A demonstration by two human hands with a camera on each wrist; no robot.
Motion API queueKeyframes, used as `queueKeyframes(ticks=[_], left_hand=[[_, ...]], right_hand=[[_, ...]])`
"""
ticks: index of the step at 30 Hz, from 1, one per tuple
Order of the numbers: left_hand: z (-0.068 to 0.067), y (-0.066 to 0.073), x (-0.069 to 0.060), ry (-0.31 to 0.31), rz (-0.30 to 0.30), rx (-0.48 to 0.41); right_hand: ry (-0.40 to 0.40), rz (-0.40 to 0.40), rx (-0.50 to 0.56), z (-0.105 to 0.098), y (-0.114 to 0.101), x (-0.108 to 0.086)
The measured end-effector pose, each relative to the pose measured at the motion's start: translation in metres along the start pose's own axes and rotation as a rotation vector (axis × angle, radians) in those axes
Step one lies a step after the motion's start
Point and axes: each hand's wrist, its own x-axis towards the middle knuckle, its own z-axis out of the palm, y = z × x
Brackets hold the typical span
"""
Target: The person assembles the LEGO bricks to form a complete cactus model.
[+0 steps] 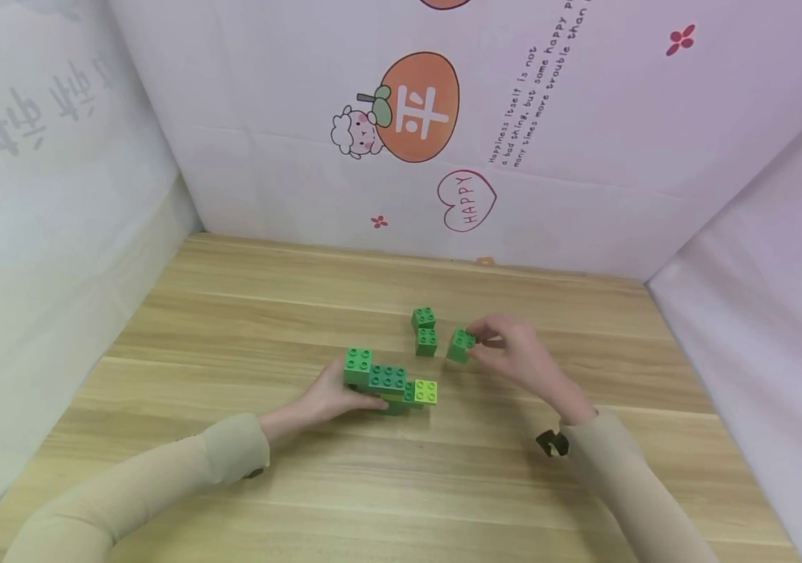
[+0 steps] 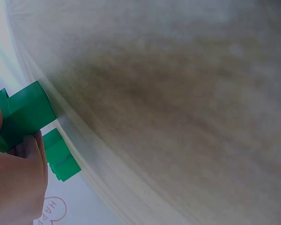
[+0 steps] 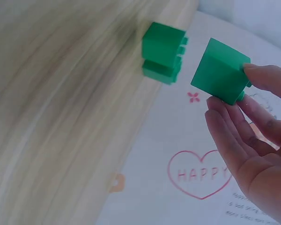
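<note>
My left hand [image 1: 331, 393] grips a joined group of toy building bricks [image 1: 388, 378] in several greens, with a light green brick [image 1: 425, 392] at its right end. In the left wrist view, the thumb and fingers close around the green bricks [image 2: 30, 108]. My right hand [image 1: 513, 356] pinches a single green brick [image 1: 460, 346] between thumb and fingers. The right wrist view shows that brick [image 3: 222, 72] tilted, its studs toward the palm. Just left of it, two more green bricks [image 1: 426, 342] stand close together on the table.
The wood-grain table [image 1: 288, 297] is bounded at the back by a white printed sheet [image 1: 288, 156] with cartoon drawings and lettering. White cloth walls [image 1: 56, 234] rise on the left and right sides.
</note>
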Motion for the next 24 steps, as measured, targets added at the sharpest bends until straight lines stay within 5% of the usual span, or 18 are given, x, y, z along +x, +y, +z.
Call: queueKeyframes(ticks=[10,24], left_hand=[[0.001,0.0,0.001,0.004,0.007,-0.002],[0.0,0.007,-0.001,0.005,-0.017,-0.008]], right_hand=[[0.016,-0.139,-0.027,0.002,-0.022,-0.014],[0.006,-0.228,-0.034,0.008,-0.035,-0.025]])
